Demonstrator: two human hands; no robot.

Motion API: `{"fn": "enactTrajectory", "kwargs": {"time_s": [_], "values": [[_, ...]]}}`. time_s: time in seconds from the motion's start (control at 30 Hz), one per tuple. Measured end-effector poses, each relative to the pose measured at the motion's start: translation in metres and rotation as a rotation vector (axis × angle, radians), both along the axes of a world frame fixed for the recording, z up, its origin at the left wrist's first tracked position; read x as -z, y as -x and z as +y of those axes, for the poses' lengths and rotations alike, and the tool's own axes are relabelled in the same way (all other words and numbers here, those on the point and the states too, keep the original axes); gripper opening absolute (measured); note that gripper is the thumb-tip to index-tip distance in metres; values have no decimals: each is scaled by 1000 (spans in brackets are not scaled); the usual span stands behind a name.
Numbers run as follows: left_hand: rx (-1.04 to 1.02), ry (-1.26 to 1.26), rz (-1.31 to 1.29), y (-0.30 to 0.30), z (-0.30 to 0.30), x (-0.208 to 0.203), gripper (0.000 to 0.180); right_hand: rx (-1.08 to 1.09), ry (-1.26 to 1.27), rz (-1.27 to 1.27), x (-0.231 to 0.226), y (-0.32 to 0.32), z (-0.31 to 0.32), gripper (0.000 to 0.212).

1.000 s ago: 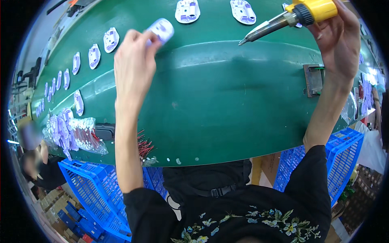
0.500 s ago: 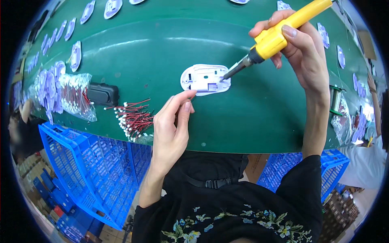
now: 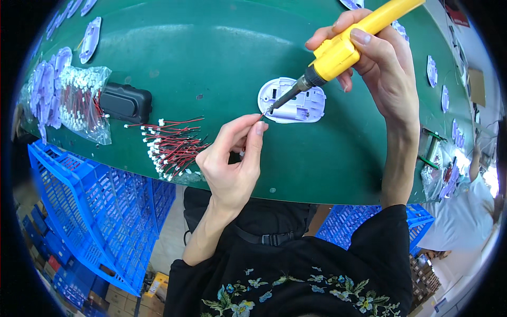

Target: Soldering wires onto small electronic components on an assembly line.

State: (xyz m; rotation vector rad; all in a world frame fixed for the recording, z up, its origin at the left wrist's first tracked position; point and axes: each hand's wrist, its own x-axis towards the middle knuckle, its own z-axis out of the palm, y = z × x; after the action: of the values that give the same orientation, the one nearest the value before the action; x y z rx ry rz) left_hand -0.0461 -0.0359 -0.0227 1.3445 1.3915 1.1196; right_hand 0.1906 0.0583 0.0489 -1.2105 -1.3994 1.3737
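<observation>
My right hand is closed round a yellow soldering iron. Its dark tip reaches down-left across a white plastic housing, which lies open side up on the green table. At the housing's left end, the tip meets a thin red wire lead, or comes very close to it. My left hand pinches that lead between thumb and forefinger; a small white connector shows under the fingers. To the left of this hand lies a loose pile of red and black leads with white connectors.
A black case and a clear bag of leads lie at left, beside stacked housings. A solder spool stands at right. Blue crates sit below the table edge. Another person is at far right.
The iron's tip has gone from the housing's right end to its left end. My left hand has brought the lead up to the tip. The whole view has shifted somewhat.
</observation>
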Motion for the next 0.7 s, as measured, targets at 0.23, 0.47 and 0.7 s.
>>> {"fn": "enactTrajectory", "kwargs": {"time_s": [0.23,0.47,0.7], "values": [[-19,53,14,-3,4,-2,10,37,40,-40,7,1,2,31],[4,33,53,-5,5,-1,9,34,46,-80,11,0,2,33],[10,65,65,-7,7,-4,9,46,66,-59,14,-1,1,33]]}}
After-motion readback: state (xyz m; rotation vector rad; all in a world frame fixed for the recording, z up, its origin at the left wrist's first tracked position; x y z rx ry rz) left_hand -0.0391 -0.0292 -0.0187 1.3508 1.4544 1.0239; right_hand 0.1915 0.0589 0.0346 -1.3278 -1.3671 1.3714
